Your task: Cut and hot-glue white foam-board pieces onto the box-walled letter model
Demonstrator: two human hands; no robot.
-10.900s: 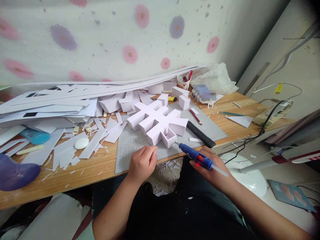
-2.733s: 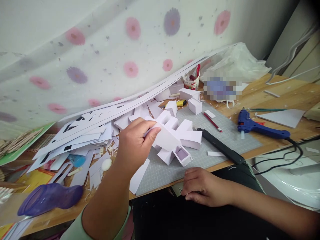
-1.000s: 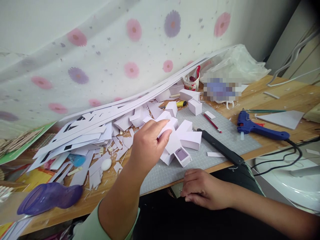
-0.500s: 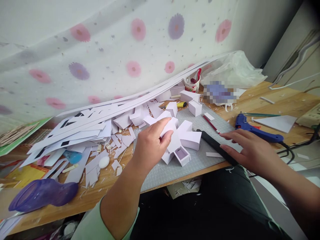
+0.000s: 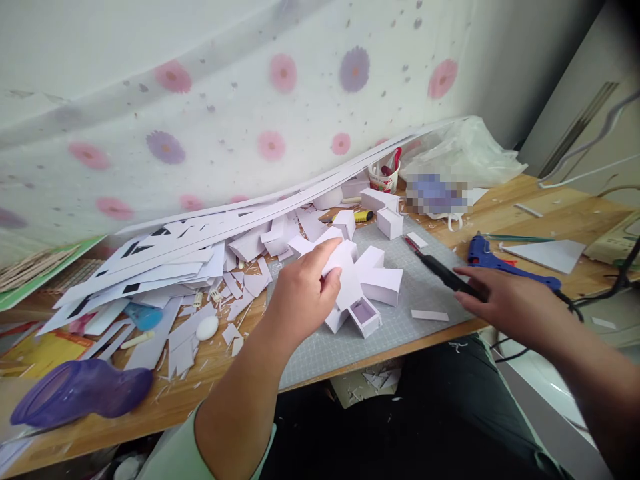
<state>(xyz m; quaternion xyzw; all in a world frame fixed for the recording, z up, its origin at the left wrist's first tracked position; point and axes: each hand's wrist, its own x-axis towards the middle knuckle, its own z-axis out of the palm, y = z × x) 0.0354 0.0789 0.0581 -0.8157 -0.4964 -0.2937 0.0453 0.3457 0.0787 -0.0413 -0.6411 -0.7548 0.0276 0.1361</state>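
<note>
A white paper model point(image 5: 373, 283) built of joined open boxes lies on the grey cutting mat point(image 5: 430, 283). My left hand point(image 5: 305, 293) rests on its left part, fingers curled over the paper and gripping it. My right hand point(image 5: 505, 303) reaches across the mat's right edge, fingers stretched flat over the near end of a black bar-shaped tool point(image 5: 443, 272). Just beyond that hand lies the blue glue gun point(image 5: 493, 257) on the wooden table point(image 5: 565, 213).
White paper sheets and offcuts point(image 5: 175, 267) pile up at left and along the flowered wall. Small white boxes point(image 5: 387, 217), a cup of pens point(image 5: 384, 177), a plastic bag point(image 5: 460, 157), a red pen point(image 5: 414, 245) and a purple object point(image 5: 75, 393) also lie around.
My right hand rose from the table's near edge and moved right over the black tool toward the glue gun. My left hand stays on the paper model.
</note>
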